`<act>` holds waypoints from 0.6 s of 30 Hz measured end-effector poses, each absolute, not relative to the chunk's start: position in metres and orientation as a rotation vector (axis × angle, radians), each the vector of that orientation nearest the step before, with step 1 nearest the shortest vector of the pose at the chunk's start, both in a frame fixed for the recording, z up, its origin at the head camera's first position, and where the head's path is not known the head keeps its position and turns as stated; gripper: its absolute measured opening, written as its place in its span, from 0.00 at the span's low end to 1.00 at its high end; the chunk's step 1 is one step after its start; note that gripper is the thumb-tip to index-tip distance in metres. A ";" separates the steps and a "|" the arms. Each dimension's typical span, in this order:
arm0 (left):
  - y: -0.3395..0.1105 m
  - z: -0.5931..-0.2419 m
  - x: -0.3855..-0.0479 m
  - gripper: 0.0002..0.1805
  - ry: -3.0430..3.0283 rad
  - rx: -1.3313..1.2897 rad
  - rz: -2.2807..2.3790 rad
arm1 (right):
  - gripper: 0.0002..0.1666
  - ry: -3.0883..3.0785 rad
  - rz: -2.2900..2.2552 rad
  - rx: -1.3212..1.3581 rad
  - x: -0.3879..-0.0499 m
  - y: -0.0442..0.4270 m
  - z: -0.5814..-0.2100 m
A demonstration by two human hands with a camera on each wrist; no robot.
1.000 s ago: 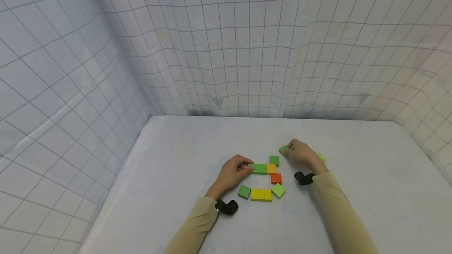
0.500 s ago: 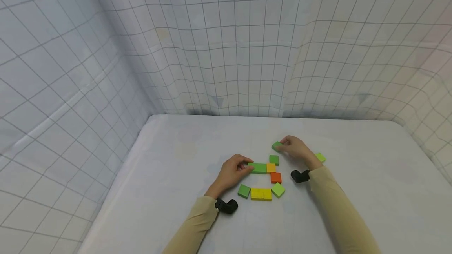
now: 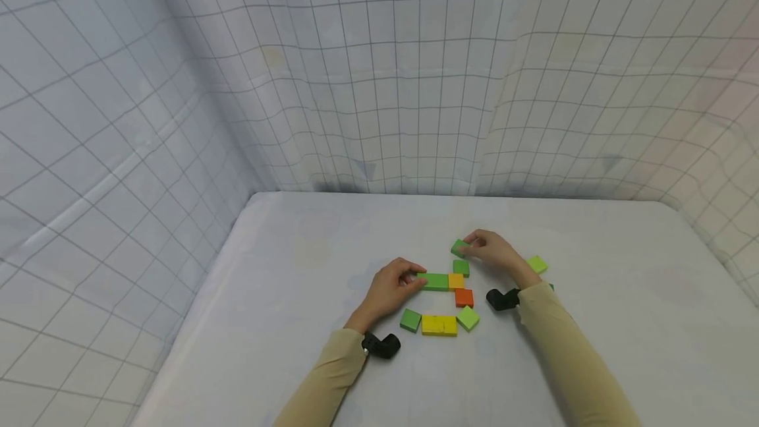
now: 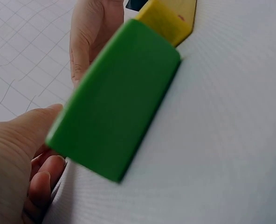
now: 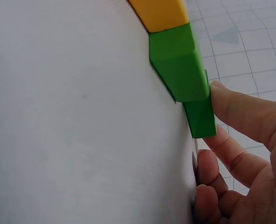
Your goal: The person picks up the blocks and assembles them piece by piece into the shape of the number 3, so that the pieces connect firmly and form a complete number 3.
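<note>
In the head view my left hand (image 3: 391, 289) pinches the left end of a long green piece (image 3: 435, 282), one block or two side by side, which touches an orange block (image 3: 455, 281). Thumb and fingers of my right hand (image 3: 495, 254) grip a small green block (image 3: 459, 248), turned at an angle, just behind another green block (image 3: 460, 268). The right wrist view has the held green block (image 5: 201, 117) beyond a nearer green block (image 5: 177, 60); whether they touch, I cannot tell. A large green block (image 4: 117, 100) partly hides my left hand's (image 4: 24, 144) grip.
Nearer the front, a dark green block (image 3: 410, 320), a yellow piece (image 3: 439, 325) and a lime block (image 3: 468, 318) form a row. A red block (image 3: 464, 298) touches the orange one. Beside the right forearm are another lime block (image 3: 537, 264) and a partly hidden green one (image 3: 551, 286).
My right hand has moved left with the small green block, to just behind the standing green one. A green block has come into sight beside the right sleeve. The left hand has stayed put.
</note>
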State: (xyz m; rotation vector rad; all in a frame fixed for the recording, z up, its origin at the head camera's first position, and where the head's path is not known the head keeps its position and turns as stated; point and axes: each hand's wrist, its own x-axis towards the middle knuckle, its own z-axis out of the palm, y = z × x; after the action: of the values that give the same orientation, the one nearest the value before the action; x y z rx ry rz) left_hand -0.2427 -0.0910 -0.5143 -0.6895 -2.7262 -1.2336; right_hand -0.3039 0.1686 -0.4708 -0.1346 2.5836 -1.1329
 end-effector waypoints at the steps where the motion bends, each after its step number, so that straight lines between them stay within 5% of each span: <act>1: -0.091 -0.514 -0.243 0.13 -2.726 -0.690 -1.233 | 0.25 2.582 -1.138 -0.125 -0.304 0.168 -0.471; 18: -0.092 -0.509 -0.240 0.13 -2.694 -0.714 -1.259 | 0.25 2.630 -1.185 -0.098 -0.297 0.167 -0.481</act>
State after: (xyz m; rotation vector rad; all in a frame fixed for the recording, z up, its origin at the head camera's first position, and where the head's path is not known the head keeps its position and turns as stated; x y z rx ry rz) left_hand -0.2399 -0.0916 -0.5095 -0.7140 -2.6942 -1.2590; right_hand -0.2968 0.1672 -0.4810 -0.0984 2.6300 -1.1847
